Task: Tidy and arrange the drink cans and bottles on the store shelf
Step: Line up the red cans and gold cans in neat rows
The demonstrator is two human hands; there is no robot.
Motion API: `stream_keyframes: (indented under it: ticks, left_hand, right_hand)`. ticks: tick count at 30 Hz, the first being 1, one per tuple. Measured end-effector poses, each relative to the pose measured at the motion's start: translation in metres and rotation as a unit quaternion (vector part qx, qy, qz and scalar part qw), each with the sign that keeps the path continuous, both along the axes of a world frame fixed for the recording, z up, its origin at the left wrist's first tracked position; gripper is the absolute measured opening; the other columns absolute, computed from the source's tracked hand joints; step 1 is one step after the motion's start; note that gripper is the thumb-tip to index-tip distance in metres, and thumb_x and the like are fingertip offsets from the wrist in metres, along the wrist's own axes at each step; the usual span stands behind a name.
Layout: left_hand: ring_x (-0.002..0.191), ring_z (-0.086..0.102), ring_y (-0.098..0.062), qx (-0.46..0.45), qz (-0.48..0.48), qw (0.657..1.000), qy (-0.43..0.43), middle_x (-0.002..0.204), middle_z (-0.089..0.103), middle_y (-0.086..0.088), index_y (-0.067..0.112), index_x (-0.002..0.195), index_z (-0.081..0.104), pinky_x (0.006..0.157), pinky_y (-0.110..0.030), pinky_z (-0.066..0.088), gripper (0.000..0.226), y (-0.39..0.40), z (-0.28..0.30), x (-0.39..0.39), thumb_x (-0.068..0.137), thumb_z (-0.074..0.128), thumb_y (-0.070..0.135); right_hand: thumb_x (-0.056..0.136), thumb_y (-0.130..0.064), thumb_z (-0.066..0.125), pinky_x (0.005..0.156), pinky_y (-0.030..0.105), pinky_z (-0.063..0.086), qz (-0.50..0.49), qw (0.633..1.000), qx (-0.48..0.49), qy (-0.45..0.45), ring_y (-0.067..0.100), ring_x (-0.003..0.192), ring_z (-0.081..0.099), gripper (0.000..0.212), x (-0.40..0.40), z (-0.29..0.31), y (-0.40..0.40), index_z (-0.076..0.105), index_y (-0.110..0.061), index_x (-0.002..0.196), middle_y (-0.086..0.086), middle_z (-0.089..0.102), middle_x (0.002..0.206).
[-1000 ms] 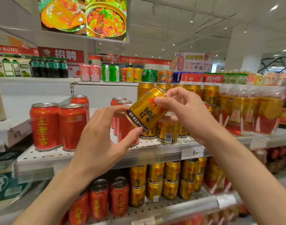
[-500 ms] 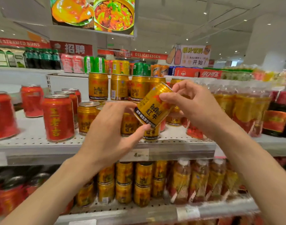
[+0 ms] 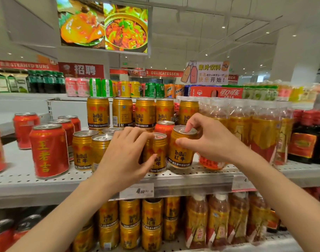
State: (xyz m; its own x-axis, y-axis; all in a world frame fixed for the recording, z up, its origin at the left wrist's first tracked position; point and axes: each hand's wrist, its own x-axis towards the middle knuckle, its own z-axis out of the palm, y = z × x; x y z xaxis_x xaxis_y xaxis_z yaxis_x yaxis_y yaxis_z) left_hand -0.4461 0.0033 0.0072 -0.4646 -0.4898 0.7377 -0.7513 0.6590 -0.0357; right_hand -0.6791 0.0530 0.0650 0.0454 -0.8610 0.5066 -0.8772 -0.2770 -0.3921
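Gold can [image 3: 182, 148] upright on shelf [image 3: 192, 176] | right hand [image 3: 208, 140] fingers clamped on it | left hand [image 3: 126, 155] fingers gripping neighbouring can [image 3: 156, 151]

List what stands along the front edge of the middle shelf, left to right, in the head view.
Big red can → gold can → left hand on a gold can → right hand gripping a gold can → dark bottles.

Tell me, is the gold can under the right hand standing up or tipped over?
Standing up. The gold metal drink can sits base-down on the white perforated shelf, silver top facing up, with the right hand gripping its rim.
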Motion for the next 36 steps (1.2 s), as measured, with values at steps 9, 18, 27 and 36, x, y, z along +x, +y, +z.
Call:
stream_keyframes:
  ticks: [9,18,27,36]
  left_hand:
    - [0.117,0.052,-0.016,0.007,0.007,1.0,0.001,0.119,0.06,0.008,0.026,0.121,0.06,0.106,-0.037,0.038,0.049,-0.008,0.002,-0.002,0.087,0.052,0.061]
    - [0.119,0.048,-0.009,0.039,-0.005,0.999,0.012,0.124,0.055,0.013,0.03,0.127,0.054,0.104,-0.029,0.038,0.05,-0.008,0.005,-0.002,0.09,0.049,0.063]
    - [0.122,0.045,-0.007,0.034,-0.019,0.999,0.028,0.129,0.055,0.013,0.03,0.132,0.054,0.106,-0.027,0.034,0.05,-0.005,0.006,-0.001,0.092,0.052,0.061]
    - [0.117,0.046,-0.006,0.034,-0.023,0.998,0.052,0.123,0.057,0.013,0.03,0.126,0.058,0.102,-0.025,0.035,0.046,-0.003,0.009,-0.004,0.093,0.049,0.061]
  right_hand:
    - [0.088,-0.062,0.061,0.09,0.029,0.048,0.013,0.998,0.036,0.051,0.005,0.104,0.054,0.035,0.0,-0.007,-0.015,0.06,-0.033,0.106,-0.016,0.059,0.115]
    - [0.084,-0.067,0.065,0.078,0.035,0.058,-0.04,0.997,0.046,0.05,0.011,0.087,0.062,0.047,0.026,0.025,-0.073,0.06,-0.023,0.1,-0.006,0.066,0.096]
    - [0.073,-0.066,0.075,0.084,0.042,0.058,-0.048,0.999,0.022,-0.006,0.013,0.092,0.062,0.051,0.028,0.022,-0.083,0.056,-0.026,0.098,-0.008,0.062,0.098]
    - [0.081,-0.055,0.075,0.089,0.042,0.057,-0.022,0.986,-0.081,-0.144,0.018,0.106,0.063,0.058,0.021,0.05,-0.062,0.06,-0.019,0.124,0.002,0.065,0.12]
